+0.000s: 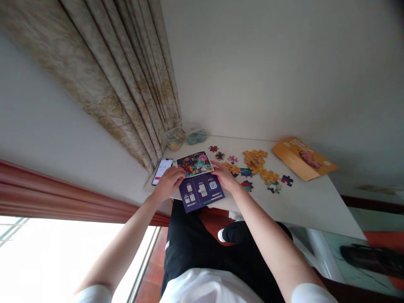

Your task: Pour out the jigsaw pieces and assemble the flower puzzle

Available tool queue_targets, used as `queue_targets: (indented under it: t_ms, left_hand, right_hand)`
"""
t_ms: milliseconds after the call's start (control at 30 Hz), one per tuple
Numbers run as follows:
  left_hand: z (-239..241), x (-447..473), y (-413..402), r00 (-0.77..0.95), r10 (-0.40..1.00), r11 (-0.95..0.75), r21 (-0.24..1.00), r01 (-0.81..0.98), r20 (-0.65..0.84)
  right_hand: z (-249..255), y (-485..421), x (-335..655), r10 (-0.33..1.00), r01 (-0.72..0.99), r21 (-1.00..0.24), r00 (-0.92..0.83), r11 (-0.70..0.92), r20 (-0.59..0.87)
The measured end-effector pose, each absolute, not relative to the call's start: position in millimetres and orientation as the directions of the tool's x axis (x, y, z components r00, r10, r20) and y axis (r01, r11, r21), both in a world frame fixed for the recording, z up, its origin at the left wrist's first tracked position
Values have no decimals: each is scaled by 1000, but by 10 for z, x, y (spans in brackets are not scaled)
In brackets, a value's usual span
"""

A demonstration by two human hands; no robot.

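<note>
A colourful picture sheet [195, 164] and a purple printed leaflet [202, 192] lie one above the other at the table's front edge; I cannot tell whether they are joined. The leaflet's lower part hangs over the edge. My left hand [169, 182] is closed at the left side, its fingertips at the seam between the two. On the right side my right hand [222, 176] grips the border, thumb and fingers around it. Just beyond that hand are loose jigsaw pieces [246, 171], some picture side up.
Yellow-backed puzzle pieces [255, 160] are heaped right of centre. An orange box [303, 158] lies farther right. A phone [162, 170] with a lit screen is at the left, near the curtain [135, 80]. Bagged items [196, 136] stand against the wall on the white table [311, 202].
</note>
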State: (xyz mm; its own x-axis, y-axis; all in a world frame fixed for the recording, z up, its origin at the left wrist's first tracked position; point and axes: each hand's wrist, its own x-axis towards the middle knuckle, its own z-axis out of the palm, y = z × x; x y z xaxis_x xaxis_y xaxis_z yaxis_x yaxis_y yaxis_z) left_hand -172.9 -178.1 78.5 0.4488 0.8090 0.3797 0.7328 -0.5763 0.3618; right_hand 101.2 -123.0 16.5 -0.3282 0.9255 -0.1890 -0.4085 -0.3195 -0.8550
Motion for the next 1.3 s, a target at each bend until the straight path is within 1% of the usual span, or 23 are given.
queue_targets:
  t_ms: [67, 100, 267, 400, 500, 667, 767, 833, 867, 933, 967, 1000, 1033, 1067, 1100, 1167, 1200, 1267, 1300]
  left_hand:
    - [659, -1704, -1839, 455, 828, -550, 316, 773, 328]
    - [618, -1685, -1860, 450, 839, -535, 315, 784, 306]
    - [620, -1533, -1912, 451, 868, -497, 409, 766, 210]
    - [694, -1388, -1922, 404, 906, -418, 433, 799, 129]
    - [699, -1277, -1945, 369, 922, -380, 447, 810, 116]
    - [617, -1094, -2008, 315, 929, -371, 476, 798, 196]
    - [567, -1067, -2027, 200, 961, -269, 498, 824, 189]
    - [572, -1113, -2028, 107, 978, -184, 497, 848, 179]
    - [591, -1151, -2027, 82, 974, -179, 496, 850, 212]
    - [656, -1234, -2023, 70, 927, -257, 486, 835, 369]
    - [694, -1268, -2020, 82, 881, -322, 465, 825, 465]
    - [727, -1291, -2015, 107, 828, -389, 426, 817, 550]
    - [749, -1298, -2009, 146, 779, -444, 371, 815, 610]
    - [752, -1289, -2001, 202, 745, -486, 309, 818, 636]
    - [731, -1267, -1993, 270, 729, -517, 247, 820, 630]
    - [614, -1198, -1980, 398, 746, -547, 149, 824, 534]
    - [524, -1163, -1978, 440, 770, -546, 121, 829, 462]
    - [316, -1114, -1991, 480, 820, -531, 102, 841, 313]
    - [215, -1107, -2004, 483, 840, -519, 105, 848, 249]
  right_hand:
    - [172, -1295, 997, 916, -400, -854, -353, -333, -191]
    - [177, -1328, 987, 915, -400, -854, -354, -333, -190]
    - [291, -1464, 939, 920, -421, -850, -352, -318, -171]
    - [501, -1524, 894, 928, -432, -854, -344, -291, -143]
    - [663, -1530, 826, 927, -396, -873, -346, -286, -147]
    - [819, -1463, 685, 935, -250, -922, -275, -296, -225]
    - [866, -1431, 677, 937, -130, -955, -265, -267, -226]
    - [890, -1449, 725, 961, -51, -988, -245, -143, -126]
    - [898, -1473, 763, 975, -21, -998, -219, -51, -45]
    - [897, -1546, 852, 984, 13, -993, -142, 113, 110]
    - [886, -1591, 895, 983, 6, -990, -114, 143, 141]
    - [864, -1638, 932, 986, -28, -992, -109, 121, 124]
    - [832, -1682, 959, 989, -89, -994, -131, 56, 67]
    - [787, -1722, 975, 983, -164, -986, -182, -40, -10]
    - [730, -1753, 979, 963, -235, -961, -255, -146, -84]
    - [579, -1785, 954, 908, -320, -895, -378, -311, -181]
    - [488, -1784, 930, 894, -329, -877, -397, -351, -209]
    - [295, -1755, 878, 907, -279, -891, -332, -358, -261]
    - [205, -1731, 856, 921, -212, -915, -269, -343, -283]
